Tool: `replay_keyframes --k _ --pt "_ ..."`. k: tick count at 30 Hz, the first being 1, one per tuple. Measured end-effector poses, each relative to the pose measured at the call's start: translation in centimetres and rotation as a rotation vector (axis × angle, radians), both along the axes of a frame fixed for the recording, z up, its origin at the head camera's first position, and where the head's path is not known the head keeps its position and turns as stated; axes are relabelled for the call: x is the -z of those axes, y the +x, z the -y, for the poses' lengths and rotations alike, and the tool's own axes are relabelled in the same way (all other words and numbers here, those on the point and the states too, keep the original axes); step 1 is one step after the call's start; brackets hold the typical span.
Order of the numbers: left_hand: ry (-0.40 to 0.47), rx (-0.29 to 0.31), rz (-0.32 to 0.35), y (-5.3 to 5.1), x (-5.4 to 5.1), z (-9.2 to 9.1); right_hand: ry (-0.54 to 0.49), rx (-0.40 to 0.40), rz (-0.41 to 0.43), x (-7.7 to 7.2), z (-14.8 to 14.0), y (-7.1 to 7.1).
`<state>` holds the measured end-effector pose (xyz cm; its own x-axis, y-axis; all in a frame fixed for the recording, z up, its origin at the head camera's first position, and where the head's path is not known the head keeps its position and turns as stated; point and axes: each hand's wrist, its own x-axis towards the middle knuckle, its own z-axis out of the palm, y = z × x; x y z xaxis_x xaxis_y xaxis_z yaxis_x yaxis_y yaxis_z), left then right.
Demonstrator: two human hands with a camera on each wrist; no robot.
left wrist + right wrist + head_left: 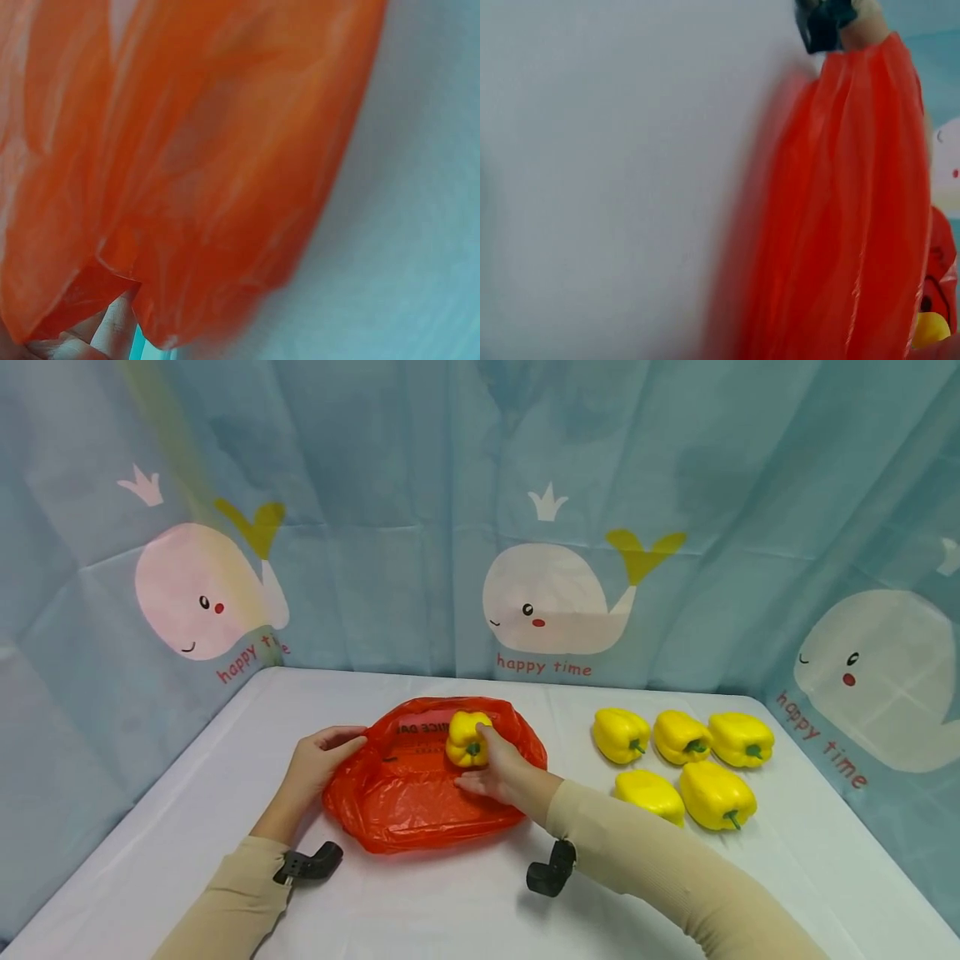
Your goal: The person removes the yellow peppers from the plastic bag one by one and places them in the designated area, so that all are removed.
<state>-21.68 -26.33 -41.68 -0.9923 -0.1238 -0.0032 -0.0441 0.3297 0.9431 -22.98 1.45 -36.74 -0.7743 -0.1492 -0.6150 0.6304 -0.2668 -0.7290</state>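
Note:
A red plastic bag (pixel 420 810) lies on the white table with its mouth spread wide and dark print showing inside. At its left rim, my left hand (pixel 318 764) pinches the plastic between thumb and fingers. My right hand (pixel 504 770) reaches over the right rim and grips a yellow bell pepper (pixel 462 737), green stem showing, within the bag's mouth. In the left wrist view, the bag (pixel 225 150) covers most of the left hand. The right wrist view shows the bag's outer side (pixel 847 210) and a bit of the pepper (pixel 931 328).
Several more yellow bell peppers (pixel 621 735) are grouped on the right of the table, partly behind the right sleeve (pixel 637 843). A blue curtain (pixel 390 593) with whale prints stands along the table's back edge. Black wrist cameras (pixel 551 868) sit on both forearms.

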Motion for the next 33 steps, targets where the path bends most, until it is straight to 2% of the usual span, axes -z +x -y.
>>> replay_keyframes --k 11,20,26,33 --pt "-0.001 0.002 0.010 -0.1 -0.1 -0.2 0.035 -0.107 -0.063 -1.0 -0.6 1.2" --pt "-0.028 -0.002 0.011 -0.1 -0.2 -0.1 0.053 -0.156 -0.094 -2.8 -2.3 2.4" --pt "-0.018 0.015 -0.004 -0.2 -0.3 -0.1 0.056 -0.154 -0.097 -4.2 -5.0 3.1" --pt "-0.013 0.009 -0.016 -0.1 -0.2 0.1 0.019 -0.170 -0.158 -5.3 -9.9 3.9"
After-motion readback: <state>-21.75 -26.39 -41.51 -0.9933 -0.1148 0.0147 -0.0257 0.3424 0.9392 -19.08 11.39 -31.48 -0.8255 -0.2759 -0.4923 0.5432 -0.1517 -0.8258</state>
